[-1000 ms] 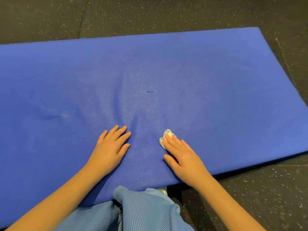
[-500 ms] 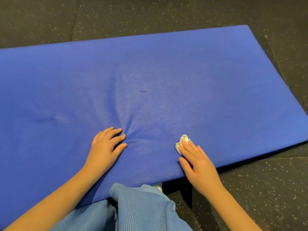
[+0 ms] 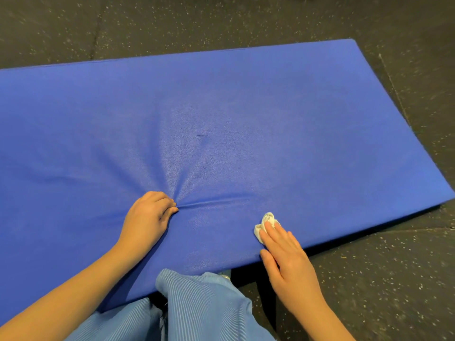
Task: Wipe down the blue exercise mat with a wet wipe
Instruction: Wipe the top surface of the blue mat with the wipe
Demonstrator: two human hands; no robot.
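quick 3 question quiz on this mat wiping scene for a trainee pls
1. True or false: the wet wipe lies pressed under the straight fingers of the right hand.
2. Where on the blue mat is the wipe? A) by the near edge B) by the far edge C) at the far right corner
3. Fill in: the fingers of the left hand are ___, with mat creases fanning out from them.
Key: 1 true; 2 A; 3 curled

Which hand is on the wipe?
The right hand, fingers flat, pressing the wipe onto the mat near its front edge. The left hand has no wipe; its curled fingers bunch the mat.
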